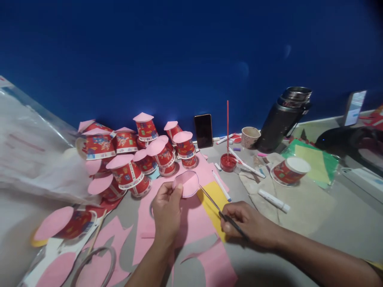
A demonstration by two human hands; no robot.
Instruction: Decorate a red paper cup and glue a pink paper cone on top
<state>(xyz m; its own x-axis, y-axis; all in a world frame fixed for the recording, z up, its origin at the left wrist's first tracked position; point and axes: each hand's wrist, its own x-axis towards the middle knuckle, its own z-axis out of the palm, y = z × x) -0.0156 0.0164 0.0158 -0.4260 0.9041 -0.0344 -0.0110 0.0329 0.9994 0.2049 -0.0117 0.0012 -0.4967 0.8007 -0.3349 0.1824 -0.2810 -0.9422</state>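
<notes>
My left hand (169,205) pinches a round piece of pink paper (188,183), thumb on top, with a dark blue line around its edge. In my right hand (243,223) is a pair of scissors (220,211) with dark handles and slim blades. The blade tips point up and left, close to the disc's right edge; whether they touch it I cannot tell. Beneath both hands lie a cut-up pink sheet (191,223) and a yellow sheet (213,199). A pen with a blue end (221,185) rests just beyond them.
Several red paper cups with pink cone tops (125,171) are stacked at the left. Behind stand a phone (204,130), a red pot with a stick (228,163) and a black flask (283,119). A tape ring (112,259) lies front left, a red cup (291,171) at right.
</notes>
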